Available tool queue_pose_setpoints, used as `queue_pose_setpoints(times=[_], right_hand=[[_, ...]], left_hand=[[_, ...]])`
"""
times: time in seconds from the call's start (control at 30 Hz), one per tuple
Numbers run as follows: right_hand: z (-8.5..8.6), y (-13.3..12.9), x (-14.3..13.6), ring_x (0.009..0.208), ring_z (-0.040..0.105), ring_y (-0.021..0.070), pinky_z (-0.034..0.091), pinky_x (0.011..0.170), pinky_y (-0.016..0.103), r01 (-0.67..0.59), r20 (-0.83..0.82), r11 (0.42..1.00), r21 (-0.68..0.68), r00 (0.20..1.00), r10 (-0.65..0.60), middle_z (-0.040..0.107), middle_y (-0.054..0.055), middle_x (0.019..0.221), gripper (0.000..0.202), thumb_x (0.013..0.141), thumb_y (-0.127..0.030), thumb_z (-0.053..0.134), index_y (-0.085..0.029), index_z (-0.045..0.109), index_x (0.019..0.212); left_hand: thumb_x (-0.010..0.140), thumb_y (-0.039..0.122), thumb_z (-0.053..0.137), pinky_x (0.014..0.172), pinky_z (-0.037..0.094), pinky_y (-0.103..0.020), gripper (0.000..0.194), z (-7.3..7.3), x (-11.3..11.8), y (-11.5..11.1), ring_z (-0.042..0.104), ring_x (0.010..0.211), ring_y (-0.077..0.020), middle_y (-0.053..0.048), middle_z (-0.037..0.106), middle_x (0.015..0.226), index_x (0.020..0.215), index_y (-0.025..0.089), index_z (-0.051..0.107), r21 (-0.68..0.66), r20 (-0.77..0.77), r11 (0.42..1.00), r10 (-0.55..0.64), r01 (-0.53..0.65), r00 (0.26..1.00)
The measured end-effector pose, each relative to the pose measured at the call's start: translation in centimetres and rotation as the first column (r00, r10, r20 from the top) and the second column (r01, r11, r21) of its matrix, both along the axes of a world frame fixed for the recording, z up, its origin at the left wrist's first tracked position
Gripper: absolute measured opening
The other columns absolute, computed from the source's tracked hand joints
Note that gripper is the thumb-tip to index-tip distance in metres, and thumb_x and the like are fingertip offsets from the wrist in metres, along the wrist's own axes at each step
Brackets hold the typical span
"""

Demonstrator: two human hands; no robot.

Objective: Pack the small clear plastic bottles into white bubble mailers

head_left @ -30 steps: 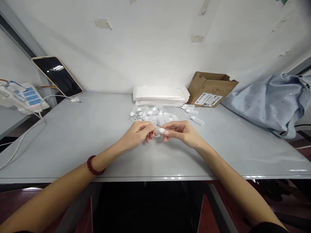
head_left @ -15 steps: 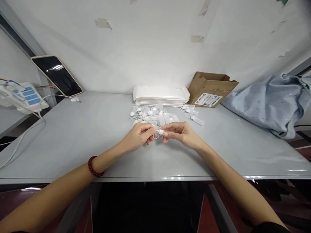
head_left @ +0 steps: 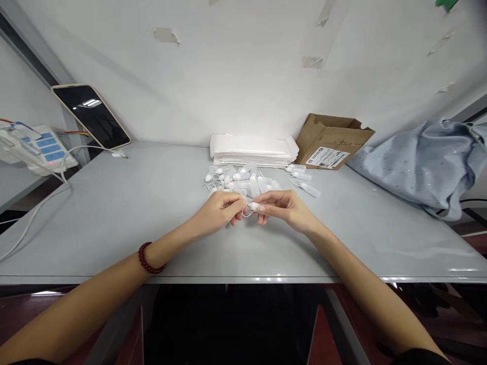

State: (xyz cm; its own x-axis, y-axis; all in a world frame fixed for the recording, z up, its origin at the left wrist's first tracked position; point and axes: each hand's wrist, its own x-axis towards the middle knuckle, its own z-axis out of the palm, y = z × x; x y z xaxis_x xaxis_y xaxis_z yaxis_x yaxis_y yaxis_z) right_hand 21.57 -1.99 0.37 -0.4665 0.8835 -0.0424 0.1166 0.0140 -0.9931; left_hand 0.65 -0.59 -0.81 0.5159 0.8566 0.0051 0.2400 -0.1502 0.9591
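Note:
Above the table's middle, my left hand [head_left: 222, 210] is closed, thumb pressed against the forefinger on the end of a thin white cord [head_left: 247, 215]. My right hand [head_left: 283, 208] pinches a small white cap-like piece [head_left: 254, 206] from which this cord loops; whatever else it holds is hidden by the fingers. Just behind my hands lies a pile of small translucent white tags [head_left: 254, 186] with white end pieces and looped cords. Three similar tags [head_left: 310, 190] lie apart to the right of the pile.
Behind the pile is a stack of flat white cartons [head_left: 253, 148], beside an open brown cardboard box [head_left: 331, 142]. A grey-blue cloth bag [head_left: 422, 162] rests at the right. On the left, a phone [head_left: 91, 114] leans near a power strip [head_left: 49, 147] and a white cable [head_left: 41, 205].
Both hands keep nearly the same grip on the white piece and its cord. The whole view has shifted slightly.

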Motion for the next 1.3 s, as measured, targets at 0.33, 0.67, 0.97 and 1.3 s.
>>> queue_pose_setpoints(times=[0.33,0.67,0.97,1.3], right_hand=[[0.4,2.2,3.9,0.066,0.067,0.019,0.053,0.058,0.031,0.498,0.143,0.774,0.392,0.798,-0.586,0.07,0.007,0.077,0.027,0.081,-0.043,0.063,-0.016,0.067,0.082],[-1.2,4.8,10.4,0.097,0.064,0.0302,0.048,0.073,0.036,0.258,0.81,0.813,0.521,0.149,-0.567,0.068,0.016,0.107,0.028,0.075,-0.022,0.067,-0.013,0.067,0.102],[-1.8,4.8,9.5,0.083,0.066,0.0278,0.044,0.066,0.033,0.245,0.819,0.834,0.495,0.189,-0.542,0.071,0.017,0.092,0.018,0.079,-0.022,0.059,-0.012,0.071,0.088],[-0.8,3.2,5.3,0.075,0.058,0.0183,0.047,0.066,0.029,0.122,0.435,0.748,0.652,0.748,-0.501,0.064,0.005,0.08,0.024,0.089,-0.038,0.05,-0.018,0.064,0.088]], left_hand=[[0.087,0.027,0.051,0.05,0.043,-0.021,0.024,0.3,-0.4,1.4,0.051,0.047,-0.0073,0.001,0.057,0.06,0.072,0.013,0.064,-0.097,0.126,0.962,0.266,-0.255,0.956],[0.083,0.031,0.056,0.048,0.04,-0.022,0.02,0.3,-0.5,1.3,0.049,0.044,-0.0081,0.002,0.056,0.058,0.086,0.013,0.065,-0.188,0.204,0.902,0.422,-0.387,0.883],[0.075,0.021,0.055,0.043,0.037,-0.021,0.015,0.7,-1.2,1.7,0.043,0.04,-0.0071,0.005,0.047,0.047,0.062,0.015,0.061,-0.127,0.335,0.862,0.503,-0.491,0.797],[0.08,0.026,0.056,0.047,0.039,-0.022,0.018,0.9,-0.8,1.0,0.047,0.044,-0.0078,0.003,0.053,0.054,0.068,0.015,0.064,-0.099,0.203,0.923,0.383,-0.371,0.901]])
